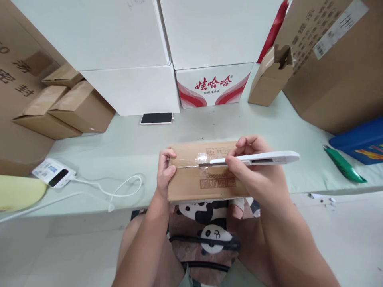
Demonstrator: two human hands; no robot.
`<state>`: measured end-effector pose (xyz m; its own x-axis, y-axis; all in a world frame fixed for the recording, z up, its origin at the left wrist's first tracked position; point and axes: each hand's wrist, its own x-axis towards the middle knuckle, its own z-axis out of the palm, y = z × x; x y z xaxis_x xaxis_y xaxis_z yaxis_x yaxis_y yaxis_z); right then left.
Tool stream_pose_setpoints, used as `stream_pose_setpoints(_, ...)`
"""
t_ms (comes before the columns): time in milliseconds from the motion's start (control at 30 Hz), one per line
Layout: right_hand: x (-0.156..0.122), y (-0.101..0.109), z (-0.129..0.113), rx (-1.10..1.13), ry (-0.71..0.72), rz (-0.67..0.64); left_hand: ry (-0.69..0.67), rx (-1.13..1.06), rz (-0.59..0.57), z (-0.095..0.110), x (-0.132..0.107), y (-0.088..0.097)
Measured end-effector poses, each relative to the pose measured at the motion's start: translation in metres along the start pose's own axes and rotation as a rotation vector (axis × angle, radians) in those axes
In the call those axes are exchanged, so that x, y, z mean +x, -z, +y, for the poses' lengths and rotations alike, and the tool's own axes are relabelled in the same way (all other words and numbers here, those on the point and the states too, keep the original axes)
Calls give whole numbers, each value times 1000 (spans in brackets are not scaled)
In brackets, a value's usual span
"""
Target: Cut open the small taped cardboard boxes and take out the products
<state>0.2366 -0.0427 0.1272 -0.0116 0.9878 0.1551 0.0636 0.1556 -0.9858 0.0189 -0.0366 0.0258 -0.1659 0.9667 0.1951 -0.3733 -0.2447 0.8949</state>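
Note:
A small brown cardboard box with dark red printing and clear tape along its top seam rests at the table's near edge. My left hand grips its left end, thumb on top. My right hand is closed around a white utility knife, held nearly level above the box's right part. The knife's dark blade points left and meets the taped seam near the middle of the top. Some of the right hand's fingers are hidden behind the knife.
White cartons stand along the back, with a phone before them. Brown boxes are at left, near a white device with a cable. An upright open box and a green-handled cutter lie rightward.

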Motion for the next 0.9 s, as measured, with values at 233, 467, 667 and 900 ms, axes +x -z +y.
stream_pose_setpoints(233,0,0,-1,13,1,13,3,0,-4,0,0,1)
stream_pose_setpoints(467,0,0,-2,19,-1,-46,-5,3,0,2,-1,-2)
stream_pose_setpoints(667,-2,-1,-2,14,-7,-38,-8,3,-5,4,-2,-4)
stream_pose_setpoints(900,-1,0,-2,17,-3,-41,1,10,4,1,-1,-2)
